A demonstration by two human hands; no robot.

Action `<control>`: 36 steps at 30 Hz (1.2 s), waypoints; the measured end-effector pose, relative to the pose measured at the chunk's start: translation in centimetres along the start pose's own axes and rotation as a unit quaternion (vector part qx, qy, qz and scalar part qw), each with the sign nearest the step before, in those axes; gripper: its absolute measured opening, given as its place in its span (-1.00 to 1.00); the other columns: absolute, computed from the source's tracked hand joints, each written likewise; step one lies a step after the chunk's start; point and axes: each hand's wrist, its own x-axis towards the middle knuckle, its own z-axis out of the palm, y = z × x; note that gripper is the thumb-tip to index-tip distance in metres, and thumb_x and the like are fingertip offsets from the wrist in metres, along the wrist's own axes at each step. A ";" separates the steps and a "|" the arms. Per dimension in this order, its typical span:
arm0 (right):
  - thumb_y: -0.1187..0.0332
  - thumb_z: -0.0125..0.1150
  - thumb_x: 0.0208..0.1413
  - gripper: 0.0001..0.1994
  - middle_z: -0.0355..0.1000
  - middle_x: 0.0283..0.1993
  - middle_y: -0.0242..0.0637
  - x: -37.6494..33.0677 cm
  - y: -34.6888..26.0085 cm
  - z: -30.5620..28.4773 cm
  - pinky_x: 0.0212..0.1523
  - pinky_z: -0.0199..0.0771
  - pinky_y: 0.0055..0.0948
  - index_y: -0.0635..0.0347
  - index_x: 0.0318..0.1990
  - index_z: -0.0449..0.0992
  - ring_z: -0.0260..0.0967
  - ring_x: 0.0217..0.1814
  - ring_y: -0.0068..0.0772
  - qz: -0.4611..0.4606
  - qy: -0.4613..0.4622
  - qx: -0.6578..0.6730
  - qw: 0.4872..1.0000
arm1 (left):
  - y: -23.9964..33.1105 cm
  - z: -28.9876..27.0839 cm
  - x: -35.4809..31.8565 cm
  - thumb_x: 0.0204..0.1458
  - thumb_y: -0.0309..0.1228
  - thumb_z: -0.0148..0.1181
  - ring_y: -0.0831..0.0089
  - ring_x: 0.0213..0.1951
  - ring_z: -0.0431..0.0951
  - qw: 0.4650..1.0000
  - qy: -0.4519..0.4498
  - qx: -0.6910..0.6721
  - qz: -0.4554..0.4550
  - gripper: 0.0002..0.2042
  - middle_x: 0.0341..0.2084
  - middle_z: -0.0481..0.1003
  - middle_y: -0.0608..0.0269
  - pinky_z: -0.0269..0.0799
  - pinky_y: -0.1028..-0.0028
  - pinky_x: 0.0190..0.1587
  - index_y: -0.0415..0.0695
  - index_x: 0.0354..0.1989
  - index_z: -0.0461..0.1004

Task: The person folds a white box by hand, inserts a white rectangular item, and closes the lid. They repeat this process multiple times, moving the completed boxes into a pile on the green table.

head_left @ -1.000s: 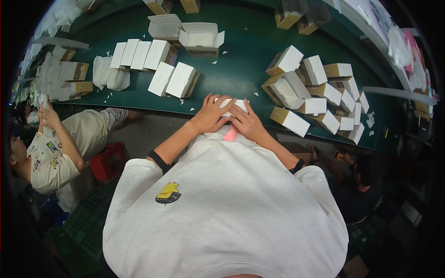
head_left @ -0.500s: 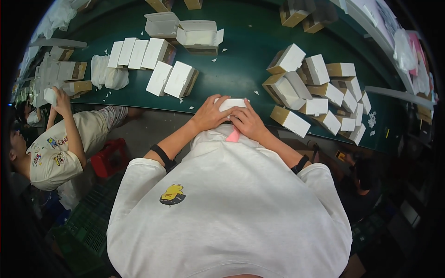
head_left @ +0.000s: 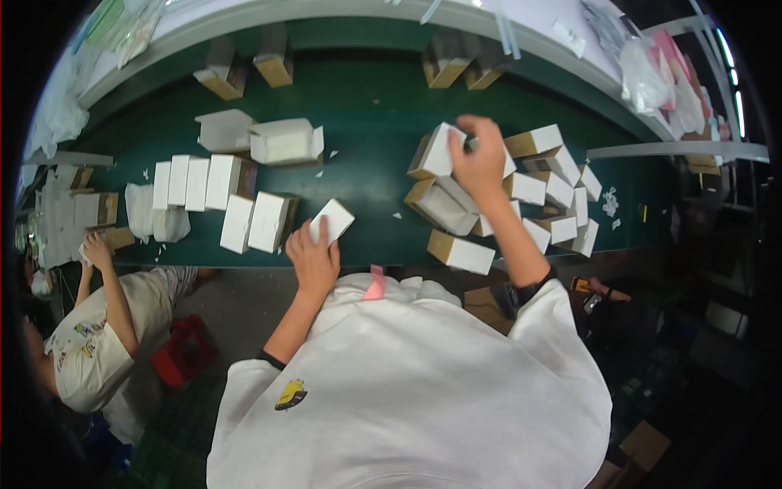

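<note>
My left hand [head_left: 314, 259] holds a small white box [head_left: 334, 218] by its near side at the front of the green table, fingers lying over its top. Farther off, my right hand [head_left: 481, 163] reaches to a white and brown box [head_left: 437, 151], its bent fingers at the box's right edge; part of their contact is hidden. Just nearer than that hand lies an open carton [head_left: 444, 205] with its pale inside showing. A closed white box [head_left: 468, 253] sits at the table's near edge.
Several white boxes crowd the right side. On the left stand a row of white boxes [head_left: 195, 182], wrapped white bundles [head_left: 155, 213] and open cartons [head_left: 285, 143]. A shelf [head_left: 358, 20] spans the back. A co-worker [head_left: 98, 334] works at the left; another person is at the right.
Both hands were together on a white box at my waist. The left now has a white box on the table; the right has moved out to the boxes on the right. The view has shifted.
</note>
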 end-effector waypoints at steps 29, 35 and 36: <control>0.07 0.18 0.23 -0.42 0.29 0.45 0.07 24.9 33.1 8.7 0.38 0.38 -0.01 0.13 0.34 0.42 0.28 0.47 0.15 0.106 -0.156 -0.323 0.927 | -0.8 0.1 3.5 0.06 -0.44 0.30 -0.21 0.36 0.14 0.986 -0.040 0.090 -0.134 -0.22 0.42 0.13 -0.24 -0.09 -0.12 0.39 -0.24 0.50 0.12; 0.14 0.16 0.24 -0.46 0.26 0.48 0.07 22.2 32.5 9.5 0.38 0.38 0.01 0.11 0.34 0.43 0.27 0.47 0.17 0.032 -0.159 -0.316 0.935 | -1.3 0.1 3.2 0.05 -0.43 0.32 -0.17 0.36 0.15 0.988 -0.027 0.105 -0.107 -0.21 0.40 0.16 -0.22 -0.09 -0.11 0.39 -0.23 0.49 0.14; 0.15 0.16 0.24 -0.47 0.26 0.48 0.07 21.0 32.4 9.7 0.38 0.38 0.01 0.11 0.34 0.43 0.27 0.47 0.17 0.012 -0.162 -0.311 0.936 | -1.5 0.0 3.6 0.05 -0.43 0.32 -0.17 0.36 0.15 0.989 -0.023 0.103 -0.100 -0.21 0.40 0.16 -0.22 -0.09 -0.11 0.39 -0.23 0.49 0.14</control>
